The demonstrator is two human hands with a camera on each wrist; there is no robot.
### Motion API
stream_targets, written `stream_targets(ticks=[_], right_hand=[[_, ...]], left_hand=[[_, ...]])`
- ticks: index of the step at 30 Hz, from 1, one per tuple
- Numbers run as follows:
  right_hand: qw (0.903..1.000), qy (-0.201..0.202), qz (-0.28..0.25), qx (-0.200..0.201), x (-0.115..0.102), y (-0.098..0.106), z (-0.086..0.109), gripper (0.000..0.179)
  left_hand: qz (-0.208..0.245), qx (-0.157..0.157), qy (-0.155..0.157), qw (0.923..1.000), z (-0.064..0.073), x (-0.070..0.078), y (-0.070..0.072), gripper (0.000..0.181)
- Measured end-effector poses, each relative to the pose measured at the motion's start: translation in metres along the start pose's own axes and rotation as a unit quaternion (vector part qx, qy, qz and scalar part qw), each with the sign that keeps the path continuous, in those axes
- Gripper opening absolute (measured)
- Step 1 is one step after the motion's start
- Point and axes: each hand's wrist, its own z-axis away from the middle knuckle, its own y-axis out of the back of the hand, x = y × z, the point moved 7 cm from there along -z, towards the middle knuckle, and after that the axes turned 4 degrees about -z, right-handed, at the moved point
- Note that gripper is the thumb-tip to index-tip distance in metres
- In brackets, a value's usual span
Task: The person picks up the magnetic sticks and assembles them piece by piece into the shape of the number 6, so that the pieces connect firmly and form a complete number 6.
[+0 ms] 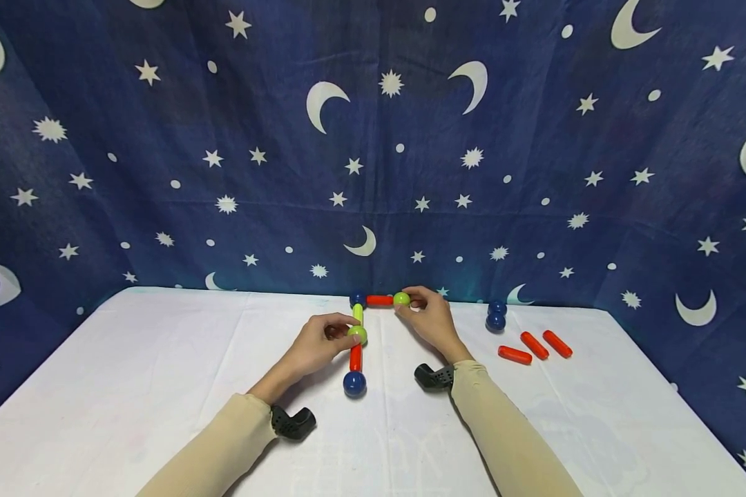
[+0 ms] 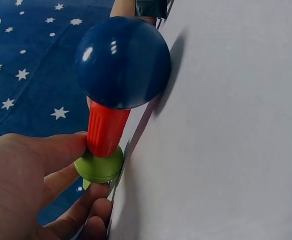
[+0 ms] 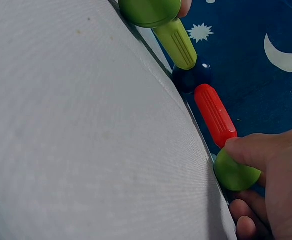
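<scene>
An L-shaped chain of balls and rods lies on the white table. Its near end is a blue ball (image 1: 354, 384), joined by a red rod (image 2: 107, 129) to a green ball (image 1: 357, 335). My left hand (image 1: 320, 343) pinches that green ball between thumb and fingers. From there a yellow-green rod (image 3: 177, 44) leads to a far blue ball (image 1: 358, 299) at the corner. Another red rod (image 1: 380, 300) runs right from the corner to a second green ball (image 3: 237, 170). My right hand (image 1: 432, 316) grips this second green ball with thumb and fingers.
Right of the hands, two blue balls (image 1: 496, 322) sit one behind the other, with three loose red rods (image 1: 534, 345) beside them. A dark blue curtain (image 1: 373, 138) with moons and stars hangs behind the white table (image 1: 130, 386).
</scene>
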Motion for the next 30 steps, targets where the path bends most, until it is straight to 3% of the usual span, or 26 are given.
stream_targets(ticks=[21,30], right_hand=[[1.0000,-0.003,-0.007,0.004,0.001,0.002,-0.001,0.040],[0.9969,-0.020,-0.076,-0.007,-0.001,0.015,0.004,0.043]], left_hand=[[-0.009,-0.002,-0.018,0.9998,-0.001,-0.003,-0.002,0.025],[-0.012,-0.010,-0.017,0.9997,-0.001,-0.003,-0.002,0.026]])
